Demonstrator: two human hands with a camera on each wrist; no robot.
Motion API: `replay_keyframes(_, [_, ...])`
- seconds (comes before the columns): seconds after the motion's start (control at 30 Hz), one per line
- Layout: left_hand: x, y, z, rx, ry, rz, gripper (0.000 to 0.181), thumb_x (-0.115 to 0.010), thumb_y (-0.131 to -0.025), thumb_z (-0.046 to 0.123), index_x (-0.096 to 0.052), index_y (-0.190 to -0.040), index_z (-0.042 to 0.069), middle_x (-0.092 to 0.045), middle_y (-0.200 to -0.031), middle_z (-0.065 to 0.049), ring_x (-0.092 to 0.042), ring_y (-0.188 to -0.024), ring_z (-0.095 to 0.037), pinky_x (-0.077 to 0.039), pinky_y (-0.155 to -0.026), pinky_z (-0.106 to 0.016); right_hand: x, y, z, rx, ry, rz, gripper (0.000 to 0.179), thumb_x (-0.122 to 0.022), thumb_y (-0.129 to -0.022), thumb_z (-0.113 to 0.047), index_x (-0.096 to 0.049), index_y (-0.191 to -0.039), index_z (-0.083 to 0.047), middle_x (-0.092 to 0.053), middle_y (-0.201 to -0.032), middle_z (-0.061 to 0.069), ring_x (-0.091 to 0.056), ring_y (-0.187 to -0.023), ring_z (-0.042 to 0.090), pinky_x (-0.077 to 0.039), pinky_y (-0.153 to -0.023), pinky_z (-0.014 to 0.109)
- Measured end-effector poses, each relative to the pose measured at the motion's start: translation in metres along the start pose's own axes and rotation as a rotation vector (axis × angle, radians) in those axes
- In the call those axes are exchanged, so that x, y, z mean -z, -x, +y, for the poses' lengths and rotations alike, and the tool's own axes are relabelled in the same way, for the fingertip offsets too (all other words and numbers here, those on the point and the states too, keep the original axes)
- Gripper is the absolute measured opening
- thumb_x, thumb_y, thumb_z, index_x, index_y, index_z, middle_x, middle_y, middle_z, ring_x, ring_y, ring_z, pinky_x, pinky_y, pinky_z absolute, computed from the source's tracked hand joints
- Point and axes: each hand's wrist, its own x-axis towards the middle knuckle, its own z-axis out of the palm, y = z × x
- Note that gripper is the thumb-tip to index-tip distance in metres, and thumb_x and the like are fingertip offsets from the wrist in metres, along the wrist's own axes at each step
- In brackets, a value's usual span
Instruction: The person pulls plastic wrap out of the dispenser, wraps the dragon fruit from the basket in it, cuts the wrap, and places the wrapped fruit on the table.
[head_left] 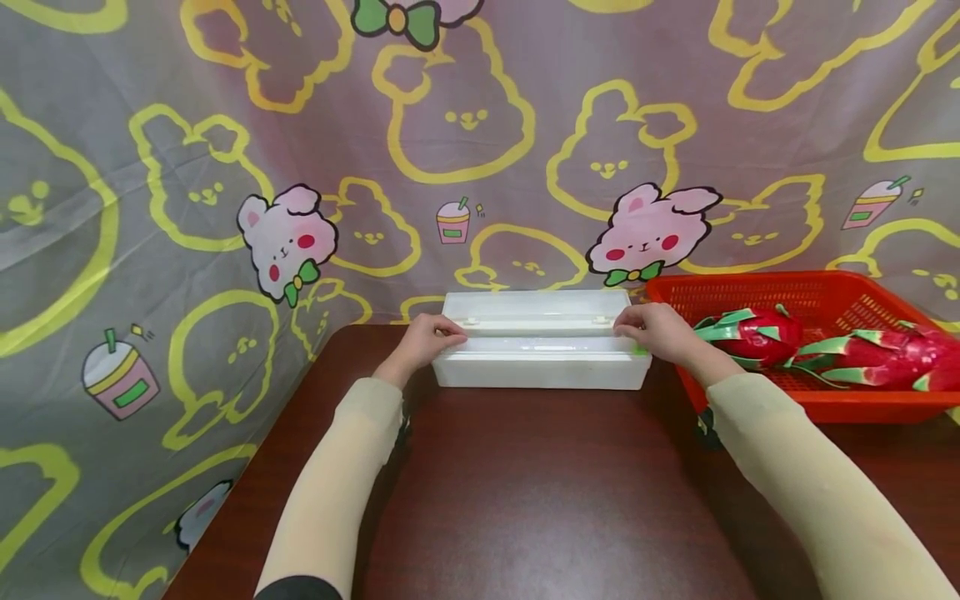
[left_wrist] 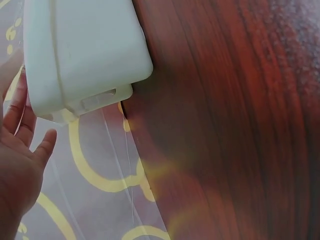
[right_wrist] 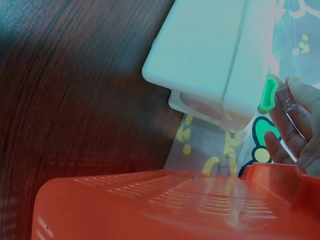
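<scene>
A printed cloth backdrop (head_left: 480,125), grey with yellow rabbit outlines and pink bunnies, hangs behind everything and drapes down past the left edge of the dark red-brown wooden bench (head_left: 525,500). On the bench's right side sits an orange plastic basket (head_left: 810,292) with slotted walls, holding two dragon fruits (head_left: 757,333), red with green-tipped scales. Just left of the basket, at the far edge of the bench against the cloth, stands a long white plastic box (head_left: 540,367); its lid (head_left: 536,304) is tipped up and back on its hinges. A small green clip (right_wrist: 268,94) shows at the box's right end.

The left hand (head_left: 422,342) rests at the left end of the box, fingers laid over the rim near the hinge; the left wrist view shows them relaxed and spread beside the box's end, not curled round anything. The right hand (head_left: 656,329) is at the right end, fingertips (right_wrist: 300,95) touching the green clip, fingers fairly straight. Both forearms wear pale beige sleeves (head_left: 337,483).
</scene>
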Motion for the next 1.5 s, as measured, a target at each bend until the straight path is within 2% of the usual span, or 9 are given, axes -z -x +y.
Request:
replay_keyframes(0.23, [0.001, -0.002, 0.002, -0.038, 0.048, 0.046, 0.014, -0.075, -0.086, 0.015, -0.077, -0.093, 0.003, -0.07, -0.086, -0.005, -0.056, -0.076, -0.018, -0.044, -0.065, -0.027, 0.003, 0.001, -0.004, -0.008, 0.003, 0.027, 0.017, -0.064, -0.095, -0.015, -0.068, -0.106, -0.004, -0.067, -0.102, 0.014, -0.054, -0.089, 0.029, -0.051, -0.082, 0.044])
replay_keyframes(0.53, [0.005, -0.003, 0.007, -0.006, 0.098, 0.078, 0.016, -0.074, -0.087, 0.019, -0.077, -0.094, 0.005, -0.072, -0.089, -0.004, -0.058, -0.079, -0.018, -0.046, -0.07, -0.029, 0.008, 0.002, -0.01, 0.002, 0.028, 0.065, 0.016, -0.063, -0.096, -0.016, -0.068, -0.105, -0.004, -0.067, -0.099, 0.015, -0.055, -0.09, 0.03, -0.05, -0.082, 0.047])
replay_keyframes(0.67, [0.007, -0.003, 0.01, 0.026, 0.136, 0.08, 0.016, -0.074, -0.088, 0.019, -0.077, -0.095, 0.004, -0.071, -0.09, -0.005, -0.059, -0.081, -0.018, -0.048, -0.073, -0.029, 0.011, 0.003, -0.011, 0.003, 0.027, 0.08, 0.017, -0.062, -0.096, -0.015, -0.067, -0.106, -0.003, -0.066, -0.1, 0.015, -0.056, -0.092, 0.031, -0.05, -0.084, 0.048])
replay_keyframes(0.9, [0.015, -0.004, 0.017, 0.066, 0.176, 0.064, 0.019, -0.073, -0.089, 0.019, -0.076, -0.097, 0.003, -0.071, -0.089, -0.006, -0.061, -0.084, -0.028, -0.047, -0.069, -0.028, 0.018, 0.006, -0.019, 0.04, 0.027, 0.124, 0.012, -0.062, -0.096, -0.014, -0.066, -0.102, -0.004, -0.067, -0.097, 0.016, -0.057, -0.089, 0.031, -0.049, -0.084, 0.049])
replay_keyframes(1.0, [0.018, -0.004, 0.019, 0.05, 0.161, 0.075, 0.018, -0.073, -0.088, 0.019, -0.077, -0.096, 0.004, -0.071, -0.088, -0.006, -0.061, -0.083, -0.027, -0.048, -0.069, -0.029, 0.02, 0.005, -0.02, 0.053, 0.022, 0.121, 0.014, -0.06, -0.097, -0.014, -0.064, -0.104, -0.002, -0.068, -0.096, 0.016, -0.058, -0.088, 0.03, -0.051, -0.083, 0.048])
replay_keyframes(1.23, [0.025, -0.005, 0.024, -0.043, 0.094, 0.088, 0.017, -0.072, -0.089, 0.018, -0.077, -0.096, 0.003, -0.07, -0.091, -0.006, -0.063, -0.084, -0.021, -0.051, -0.076, -0.034, 0.026, 0.006, -0.024, 0.056, 0.014, 0.131, 0.017, -0.059, -0.098, -0.016, -0.063, -0.106, -0.002, -0.067, -0.098, 0.018, -0.06, -0.09, 0.032, -0.053, -0.081, 0.047])
replay_keyframes(1.5, [0.033, -0.005, 0.031, -0.076, 0.082, 0.105, 0.015, -0.074, -0.087, 0.014, -0.076, -0.094, 0.001, -0.071, -0.089, -0.009, -0.065, -0.083, -0.023, -0.052, -0.077, -0.035, 0.03, 0.007, -0.027, 0.041, -0.009, 0.151, 0.018, -0.06, -0.097, -0.016, -0.064, -0.107, -0.002, -0.067, -0.096, 0.017, -0.062, -0.084, 0.03, -0.054, -0.079, 0.045])
